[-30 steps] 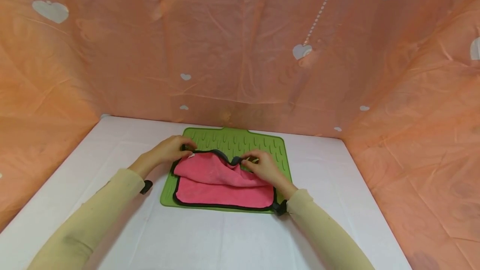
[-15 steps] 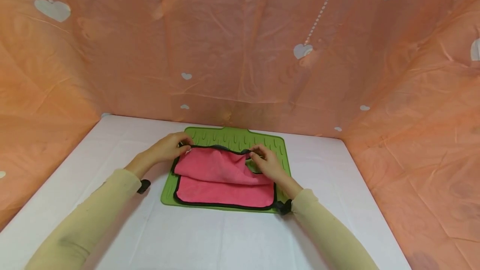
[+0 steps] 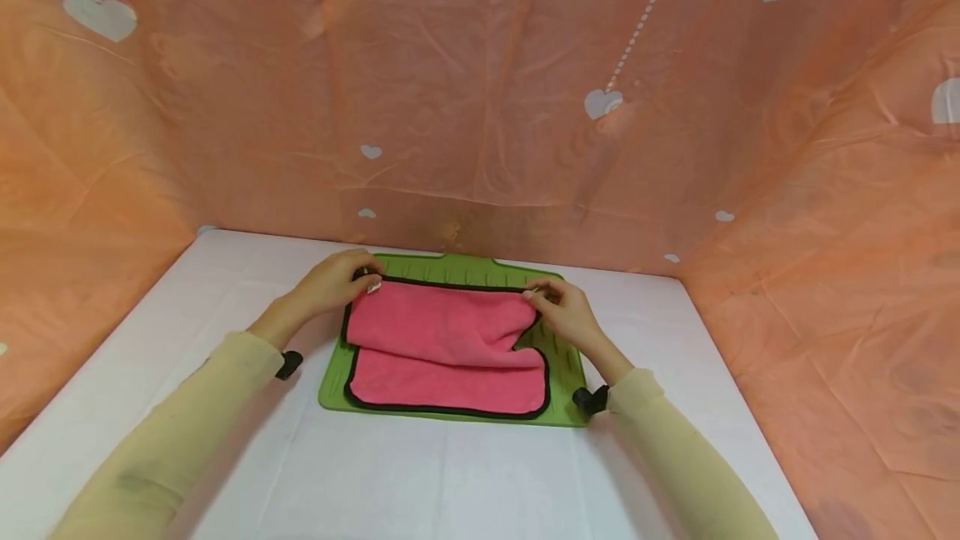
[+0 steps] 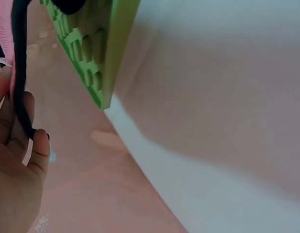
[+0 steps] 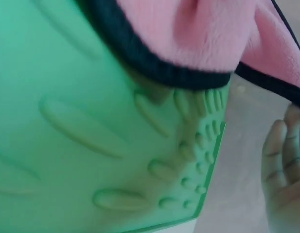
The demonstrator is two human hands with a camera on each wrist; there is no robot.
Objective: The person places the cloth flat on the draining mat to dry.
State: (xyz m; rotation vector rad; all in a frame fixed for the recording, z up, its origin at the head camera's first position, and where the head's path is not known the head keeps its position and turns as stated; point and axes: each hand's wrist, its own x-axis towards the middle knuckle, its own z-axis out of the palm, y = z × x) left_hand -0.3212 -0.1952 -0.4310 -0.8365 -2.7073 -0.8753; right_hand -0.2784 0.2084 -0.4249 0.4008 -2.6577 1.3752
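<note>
A pink towel (image 3: 450,386) with black edging lies over a green ridged mat (image 3: 336,394). Its far edge is raised off the mat, leaving a fold across the towel's middle. My left hand (image 3: 333,283) pinches the far left corner, beside a small white tag (image 3: 374,287). At the far right corner, the thumb and fingers of my right hand (image 3: 573,319) hold the edge. In the left wrist view, fingers (image 4: 40,150) curl around the black trim. The right wrist view has the hanging towel (image 5: 188,34) above the mat, with my right hand partly cut off at the side.
The mat rests on a white-covered table (image 3: 450,482), its tab close to the back wall. Orange sheeting (image 3: 480,107) with pale hearts encloses the back and both sides. Dark straps (image 3: 291,365) sit at the wrists.
My right hand has moved right along the towel's far edge to its corner, and that edge is now straight and stretched. Both hands have shifted slightly, the left one toward the back.
</note>
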